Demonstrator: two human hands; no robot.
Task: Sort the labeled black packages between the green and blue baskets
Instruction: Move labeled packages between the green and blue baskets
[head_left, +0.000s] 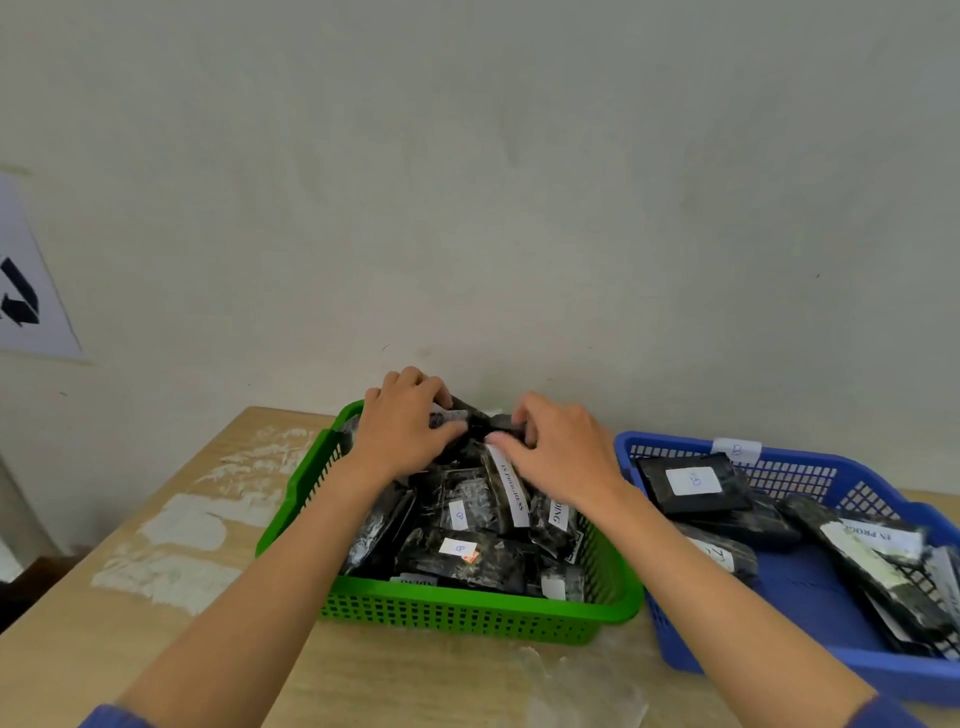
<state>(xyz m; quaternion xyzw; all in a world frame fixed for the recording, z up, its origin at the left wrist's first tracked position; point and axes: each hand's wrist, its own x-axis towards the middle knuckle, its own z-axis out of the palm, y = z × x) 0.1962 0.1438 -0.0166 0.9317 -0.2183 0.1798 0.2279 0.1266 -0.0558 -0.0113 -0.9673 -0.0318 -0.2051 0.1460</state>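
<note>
I observe both arms reaching over the green basket (457, 618), which stands on the surface (156, 597) toward its far edge, against the wall. The blue basket (675, 642) sits just beside it on the right, their near corners touching or nearly so.

Left hand (410, 426): over the far left corner of the green basket, grip pinched on a crumpled black package (475, 418) with a white label, thumb underneath and fingers curled over the top.

Right hand (563, 452): at the far edge of the same basket, grip curled onto the other end of that package. I cannot tell whether it also catches a second one beneath.

The green basket is heaped with black packages (467, 558). One bears a white strip (511, 488) reading IN PROGRESS, and several bear small white labels.

The blue basket holds fewer packages (693, 483), lying flat. A white tag (736, 449) sits on its far rim.
</note>
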